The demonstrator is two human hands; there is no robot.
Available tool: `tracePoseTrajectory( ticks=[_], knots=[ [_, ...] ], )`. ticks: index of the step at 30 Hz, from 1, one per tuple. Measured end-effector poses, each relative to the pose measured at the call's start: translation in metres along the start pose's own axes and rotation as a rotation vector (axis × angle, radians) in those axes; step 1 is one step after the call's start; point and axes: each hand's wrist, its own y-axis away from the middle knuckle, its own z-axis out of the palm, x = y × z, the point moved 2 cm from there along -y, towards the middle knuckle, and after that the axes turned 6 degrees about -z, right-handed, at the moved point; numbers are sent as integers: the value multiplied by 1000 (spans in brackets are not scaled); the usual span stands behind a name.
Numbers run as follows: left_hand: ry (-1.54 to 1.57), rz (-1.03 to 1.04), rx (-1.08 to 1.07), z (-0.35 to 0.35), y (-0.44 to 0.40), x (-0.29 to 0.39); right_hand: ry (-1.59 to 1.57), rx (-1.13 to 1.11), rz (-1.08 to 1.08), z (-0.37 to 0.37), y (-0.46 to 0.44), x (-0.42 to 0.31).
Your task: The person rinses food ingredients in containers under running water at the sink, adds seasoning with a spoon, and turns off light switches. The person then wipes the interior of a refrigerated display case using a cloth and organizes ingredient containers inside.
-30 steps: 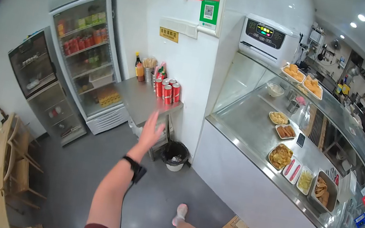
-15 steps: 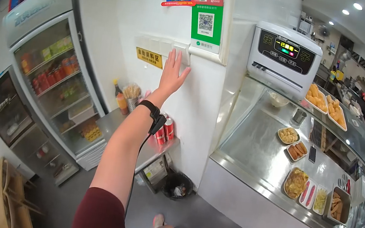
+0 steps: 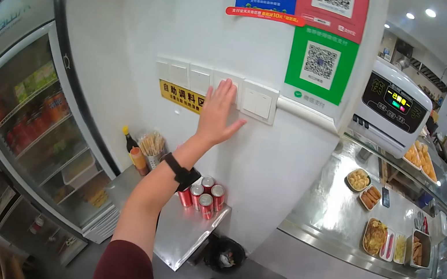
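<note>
My left hand point(image 3: 219, 114) reaches up to the white wall with its fingers stretched out and its thumb apart. The fingertips lie at a row of white light switches point(image 3: 199, 79), over one switch in the row, and hide part of it. Another switch point(image 3: 258, 102) shows just right of the hand. Below the hand hangs a yellow sign point(image 3: 180, 95) with dark lettering, its right end partly covered. A black band with a small device point(image 3: 187, 179) sits on my left wrist. My right hand is out of sight.
Red cans point(image 3: 206, 206) stand on a metal side table point(image 3: 172, 242) with sauce bottles and a skewer holder. A glass-door fridge point(image 3: 42, 122) stands left, a bin point(image 3: 225, 255) below. At right, a counter point(image 3: 317, 213) bears food trays and a white dispenser point(image 3: 395, 108).
My left hand has moved closer to the wall and onto the switches. The view has shifted nearer the switches and leftward. My right hand has left the view.
</note>
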Motion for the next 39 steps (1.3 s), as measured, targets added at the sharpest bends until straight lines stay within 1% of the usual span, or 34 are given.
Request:
tracePoseTrajectory(
  ticks=[3,5,9,11,12,15,16,17,18,19,20,21,22,23,24,25,26,27,28,29,30,31,32,33,35,37,39],
  knots=[
    [111,-184,323,8,7,-64,-16,4,48,-28,17,-57],
    [52,-388,472,11,8,-105,-23,16,74,-46,29,-77],
    [61,-386,233,9,8,-142,-65,96,166,-86,66,-106],
    [206,-408,193,-5,6,-156,-25,198,167,-102,80,-113],
    [172,-456,278,-8,5,-166,-7,249,170,-105,84,-112],
    [57,-574,523,-5,6,-209,164,153,78,-73,31,-24],
    [-15,-560,546,0,14,-236,101,148,137,-77,34,-30],
    [-86,-538,542,8,20,-262,36,146,194,-90,42,-54],
    [-170,-483,475,16,27,-291,-28,144,251,-101,49,-74],
    [-270,-385,378,30,33,-323,106,119,144,-96,34,-62],
    [-399,-245,279,48,40,-356,197,126,48,-95,33,-67],
    [-484,-118,228,72,43,-390,273,139,-36,-100,38,-84],
    [-308,-304,225,30,41,-325,177,270,-111,-110,32,-97],
    [-120,-447,265,1,33,-251,77,413,-167,-130,34,-111],
    [26,-533,279,-18,28,-190,12,626,-268,-172,52,-160],
    [135,-583,261,-32,25,-133,174,823,-310,-210,57,-184],
    [223,-623,227,-46,27,-78,23,1061,-527,-259,78,-228],
    [299,-642,186,-55,30,-26,34,1077,-467,-299,76,-231],
    [364,-643,136,-54,43,10,58,1244,-471,-338,85,-243],
    [432,-629,91,-49,60,35,365,1562,-603,-383,118,-285],
    [516,-559,77,-35,83,39,371,1569,-639,-429,150,-328],
    [603,-490,58,-21,106,43,379,1658,-716,-469,169,-354],
    [675,-477,1,-5,127,48,574,1772,-723,-508,176,-367],
    [742,-468,-51,6,142,54,690,1861,-636,-540,188,-391],
    [727,-413,-155,-3,154,80,789,1922,-728,-606,202,-423],
    [689,-376,-208,-19,166,89,995,1879,-653,-648,212,-450],
    [645,-349,-227,-26,174,87,1071,1736,-625,-678,205,-468]
  ],
)
